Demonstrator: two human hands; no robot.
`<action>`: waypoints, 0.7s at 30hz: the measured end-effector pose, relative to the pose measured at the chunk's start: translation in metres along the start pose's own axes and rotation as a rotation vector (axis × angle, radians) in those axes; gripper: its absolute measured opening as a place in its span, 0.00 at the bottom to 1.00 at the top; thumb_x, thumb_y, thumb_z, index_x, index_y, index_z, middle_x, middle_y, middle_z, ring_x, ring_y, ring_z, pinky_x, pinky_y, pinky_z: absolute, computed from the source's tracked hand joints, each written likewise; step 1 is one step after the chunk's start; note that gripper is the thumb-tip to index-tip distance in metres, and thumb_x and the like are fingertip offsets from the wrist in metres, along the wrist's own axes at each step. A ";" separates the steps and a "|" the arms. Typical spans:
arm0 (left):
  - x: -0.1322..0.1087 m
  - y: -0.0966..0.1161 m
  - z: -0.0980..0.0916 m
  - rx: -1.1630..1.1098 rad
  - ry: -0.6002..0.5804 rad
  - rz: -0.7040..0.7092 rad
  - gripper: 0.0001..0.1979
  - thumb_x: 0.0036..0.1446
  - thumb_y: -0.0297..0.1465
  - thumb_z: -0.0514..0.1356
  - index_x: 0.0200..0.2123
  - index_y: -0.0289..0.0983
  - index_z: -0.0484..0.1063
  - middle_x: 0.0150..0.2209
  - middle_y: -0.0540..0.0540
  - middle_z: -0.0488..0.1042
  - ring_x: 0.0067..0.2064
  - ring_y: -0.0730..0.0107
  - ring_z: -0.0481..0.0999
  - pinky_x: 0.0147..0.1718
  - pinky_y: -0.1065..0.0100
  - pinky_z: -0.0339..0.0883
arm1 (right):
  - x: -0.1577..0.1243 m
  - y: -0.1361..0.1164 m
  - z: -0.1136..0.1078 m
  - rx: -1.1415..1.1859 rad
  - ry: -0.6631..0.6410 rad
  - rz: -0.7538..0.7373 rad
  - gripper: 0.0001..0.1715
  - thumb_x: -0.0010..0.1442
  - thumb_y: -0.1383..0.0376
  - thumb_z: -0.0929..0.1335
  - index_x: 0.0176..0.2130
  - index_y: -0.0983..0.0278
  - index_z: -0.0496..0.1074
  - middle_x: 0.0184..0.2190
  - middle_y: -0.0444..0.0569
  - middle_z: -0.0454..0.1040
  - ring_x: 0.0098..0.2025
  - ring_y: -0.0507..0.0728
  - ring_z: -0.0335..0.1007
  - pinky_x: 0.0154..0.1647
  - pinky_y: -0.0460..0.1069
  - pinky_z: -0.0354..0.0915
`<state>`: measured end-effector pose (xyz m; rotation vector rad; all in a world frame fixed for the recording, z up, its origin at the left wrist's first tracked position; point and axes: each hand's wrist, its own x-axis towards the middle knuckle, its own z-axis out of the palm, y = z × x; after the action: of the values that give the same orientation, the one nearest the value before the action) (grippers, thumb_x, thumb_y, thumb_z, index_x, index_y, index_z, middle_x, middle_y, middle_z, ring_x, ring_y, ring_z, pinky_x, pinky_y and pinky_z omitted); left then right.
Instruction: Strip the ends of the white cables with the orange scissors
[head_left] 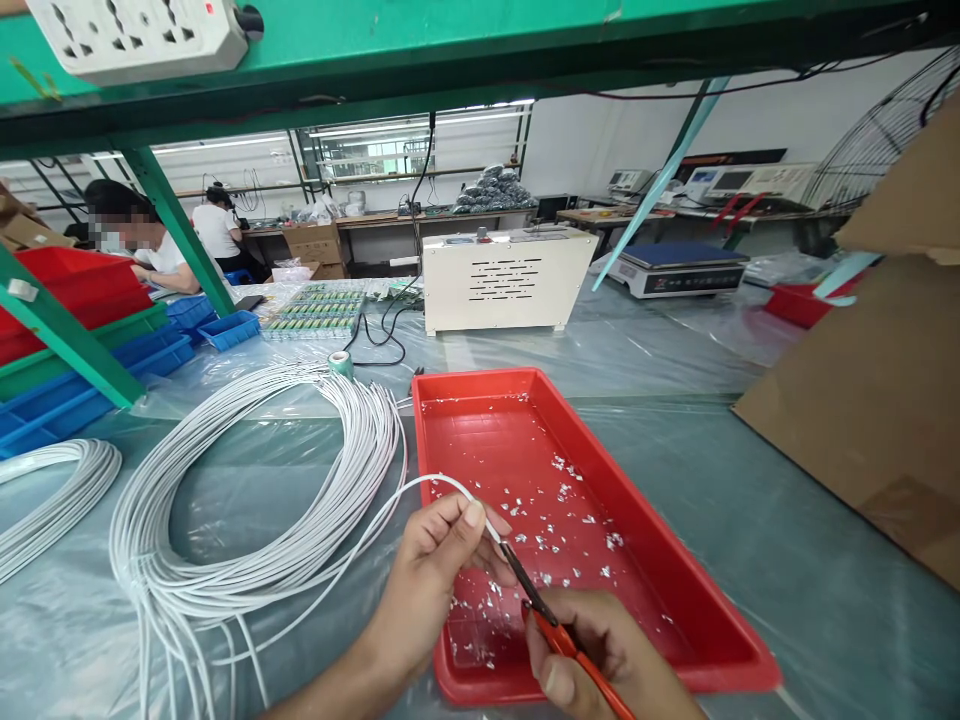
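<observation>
Over the shallow red plastic tray (660,590), the left hand (435,585) fingers (469,520) pinch the thin white wire's (442,483) end, touching the orange-handled scissors (551,625) gripped in the closed right hand (600,660).

The bottom edge cuts off the right hand (600,655) and the scissors' (559,630) orange handles. Fingers of the left hand (431,585) hide the wire's (450,485) end. The left edge crops a wire coil (52,490).

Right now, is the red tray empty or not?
Not empty: small white and silvery scraps lie scattered over the floor of the red tray.
</observation>
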<state>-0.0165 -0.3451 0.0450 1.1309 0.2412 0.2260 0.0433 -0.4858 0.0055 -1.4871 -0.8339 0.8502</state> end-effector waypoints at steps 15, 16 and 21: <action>-0.001 -0.013 0.002 0.171 0.045 0.088 0.11 0.57 0.34 0.55 0.28 0.33 0.70 0.25 0.49 0.71 0.26 0.74 0.71 0.30 0.73 0.62 | -0.001 -0.005 -0.008 -0.215 0.390 -0.314 0.23 0.57 0.53 0.66 0.19 0.63 0.61 0.17 0.41 0.57 0.18 0.51 0.49 0.18 0.46 0.46; -0.002 -0.013 0.003 0.215 0.054 0.121 0.11 0.57 0.34 0.55 0.29 0.33 0.71 0.25 0.48 0.72 0.27 0.74 0.71 0.31 0.73 0.62 | 0.000 -0.006 -0.008 -0.214 0.410 -0.293 0.20 0.57 0.56 0.66 0.20 0.63 0.61 0.17 0.41 0.57 0.18 0.51 0.49 0.18 0.45 0.47; -0.003 -0.014 0.005 0.273 0.035 0.131 0.10 0.57 0.33 0.55 0.31 0.33 0.72 0.27 0.48 0.72 0.28 0.74 0.69 0.31 0.74 0.62 | 0.004 -0.007 -0.010 -0.153 0.463 -0.291 0.04 0.53 0.65 0.68 0.28 0.63 0.69 0.22 0.43 0.67 0.22 0.53 0.60 0.22 0.44 0.58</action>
<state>-0.0172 -0.3565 0.0346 1.4160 0.2340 0.3362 0.0540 -0.4866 0.0129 -1.5644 -0.7496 0.2137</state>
